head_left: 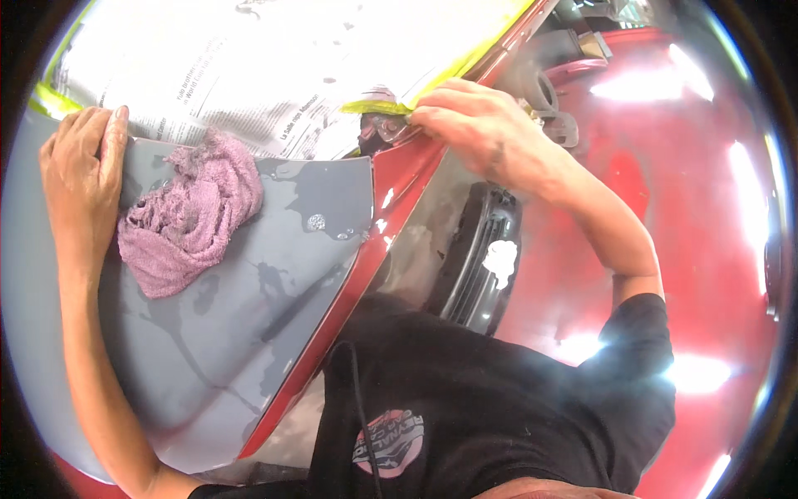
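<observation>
My right hand pinches yellow-green masking tape at the corner of the newspaper sheet. Beside it, a lamp-like clear part shows in a gap at the red body edge. On the far left, my left hand rests on the grey primed car panel, its fingers lying at the panel's far edge near more tape. A crumpled purple towel with frayed edges lies on the panel, just right of that hand. Wet patches and foam mark the grey surface.
A red painted strip borders the grey panel. To the right stands another glossy red car body, reflecting bright lights. A black slatted grille with a white blotch lies between them. Dark car parts sit at the top right.
</observation>
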Demonstrator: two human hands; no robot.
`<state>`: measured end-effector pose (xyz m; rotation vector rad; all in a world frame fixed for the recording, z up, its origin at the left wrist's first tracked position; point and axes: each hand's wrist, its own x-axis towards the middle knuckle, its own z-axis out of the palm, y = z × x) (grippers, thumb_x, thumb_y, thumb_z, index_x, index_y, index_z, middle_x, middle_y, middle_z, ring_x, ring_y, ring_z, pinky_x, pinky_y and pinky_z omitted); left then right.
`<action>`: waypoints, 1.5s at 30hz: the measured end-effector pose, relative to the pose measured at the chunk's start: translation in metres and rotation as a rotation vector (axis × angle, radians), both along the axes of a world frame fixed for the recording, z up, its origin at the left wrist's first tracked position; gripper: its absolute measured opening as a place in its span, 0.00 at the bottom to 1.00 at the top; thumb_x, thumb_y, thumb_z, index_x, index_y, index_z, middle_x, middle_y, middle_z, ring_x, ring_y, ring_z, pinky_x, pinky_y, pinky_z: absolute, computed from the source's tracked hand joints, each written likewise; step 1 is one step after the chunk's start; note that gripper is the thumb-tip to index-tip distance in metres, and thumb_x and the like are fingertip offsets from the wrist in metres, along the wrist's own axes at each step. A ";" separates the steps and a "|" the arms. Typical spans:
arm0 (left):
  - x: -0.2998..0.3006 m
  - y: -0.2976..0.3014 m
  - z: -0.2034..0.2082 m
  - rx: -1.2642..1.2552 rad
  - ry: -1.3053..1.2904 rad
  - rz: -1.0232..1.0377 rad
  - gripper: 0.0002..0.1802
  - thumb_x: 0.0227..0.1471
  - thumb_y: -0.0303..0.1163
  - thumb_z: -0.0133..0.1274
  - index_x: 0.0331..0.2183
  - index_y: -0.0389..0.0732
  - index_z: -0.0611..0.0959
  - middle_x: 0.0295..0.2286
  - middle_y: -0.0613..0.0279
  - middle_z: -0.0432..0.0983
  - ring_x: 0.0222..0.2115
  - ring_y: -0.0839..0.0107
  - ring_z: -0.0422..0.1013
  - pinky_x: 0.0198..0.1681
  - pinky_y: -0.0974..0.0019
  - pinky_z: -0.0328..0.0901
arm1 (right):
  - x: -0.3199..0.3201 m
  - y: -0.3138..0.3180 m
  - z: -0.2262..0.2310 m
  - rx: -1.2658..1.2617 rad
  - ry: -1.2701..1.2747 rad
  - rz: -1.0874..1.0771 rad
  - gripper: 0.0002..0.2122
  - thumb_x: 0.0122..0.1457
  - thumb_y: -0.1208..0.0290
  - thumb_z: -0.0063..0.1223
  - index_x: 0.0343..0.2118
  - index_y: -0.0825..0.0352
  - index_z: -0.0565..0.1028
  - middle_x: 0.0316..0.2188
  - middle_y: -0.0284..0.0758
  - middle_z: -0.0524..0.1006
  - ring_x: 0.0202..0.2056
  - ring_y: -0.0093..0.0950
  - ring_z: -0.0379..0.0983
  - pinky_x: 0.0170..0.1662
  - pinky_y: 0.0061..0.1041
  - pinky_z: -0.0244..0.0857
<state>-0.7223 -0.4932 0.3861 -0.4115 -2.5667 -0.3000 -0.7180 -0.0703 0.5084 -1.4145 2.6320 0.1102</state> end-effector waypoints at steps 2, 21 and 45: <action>-0.002 0.001 -0.003 0.006 -0.012 -0.008 0.15 0.66 0.38 0.52 0.37 0.35 0.83 0.37 0.57 0.80 0.45 0.59 0.73 0.55 0.57 0.60 | 0.001 -0.015 -0.010 0.123 -0.162 -0.082 0.17 0.49 0.84 0.56 0.44 0.74 0.77 0.43 0.42 0.77 0.48 0.42 0.75 0.52 0.38 0.72; -0.001 -0.003 -0.004 -0.015 -0.004 0.017 0.17 0.66 0.40 0.52 0.39 0.35 0.85 0.40 0.56 0.82 0.47 0.59 0.74 0.56 0.57 0.59 | -0.003 -0.016 -0.031 -0.118 0.090 0.035 0.18 0.48 0.85 0.55 0.46 0.73 0.78 0.45 0.44 0.80 0.47 0.43 0.77 0.49 0.36 0.74; -0.002 0.003 -0.002 0.076 0.079 -0.021 0.16 0.64 0.41 0.54 0.34 0.36 0.83 0.33 0.55 0.80 0.40 0.56 0.75 0.50 0.55 0.63 | -0.018 -0.020 0.000 0.118 -0.012 -0.266 0.14 0.55 0.82 0.49 0.43 0.72 0.80 0.31 0.49 0.81 0.34 0.49 0.79 0.41 0.43 0.73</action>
